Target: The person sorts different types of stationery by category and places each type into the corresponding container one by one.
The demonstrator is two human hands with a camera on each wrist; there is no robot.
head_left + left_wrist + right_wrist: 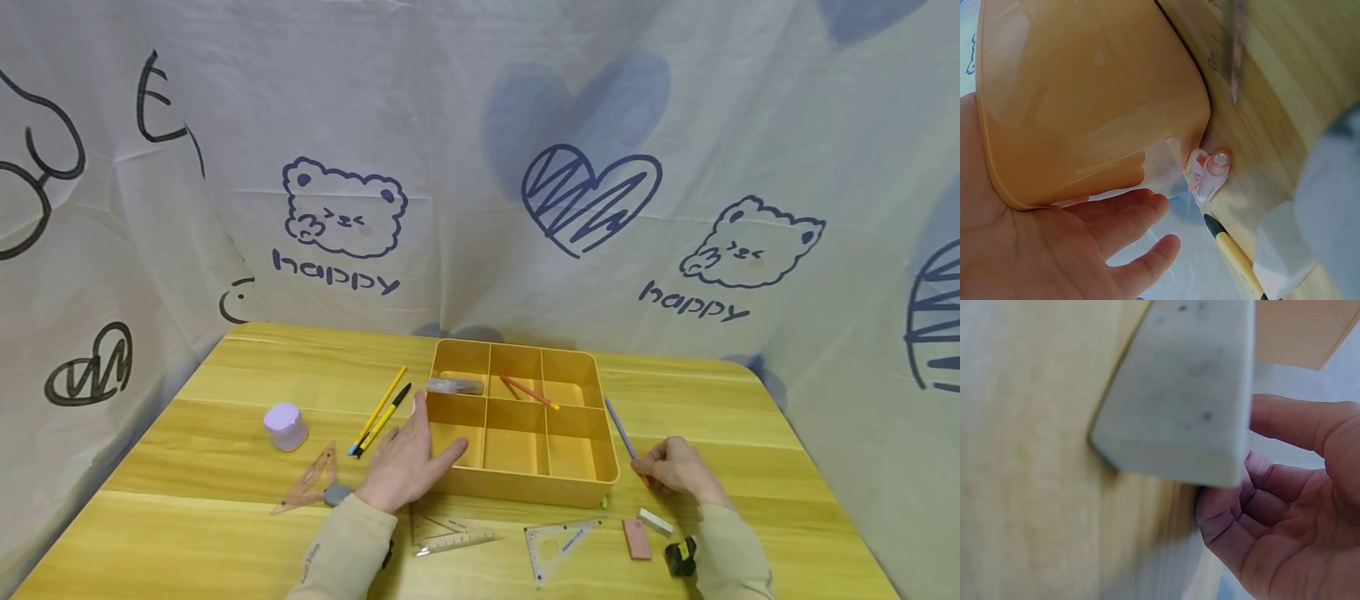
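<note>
A yellow box (525, 487) with several compartments stands on the table. My left hand (405, 462) rests at its left side, thumb over the rim and fingers along the outer wall; in the left wrist view those fingers lie extended. To the right of the box, my right hand (678, 467) pinches the near end of a bluish-purple pencil (621, 429). The pencil's far end lies beside the box wall. In the right wrist view, a white eraser (1172, 394) hides the pinched pencil. Across the box's dividers lies a red pencil (531, 393); a clear tube-like item (453, 386) sits at the back left.
Left lie a yellow pencil (382, 404), a yellow-black pen (386, 421), a purple jar (286, 427) and a pink set square (309, 483). In front are clear set squares (453, 540), a pink eraser (637, 539) and a black object (680, 557). A patterned cloth (465, 275) hangs behind.
</note>
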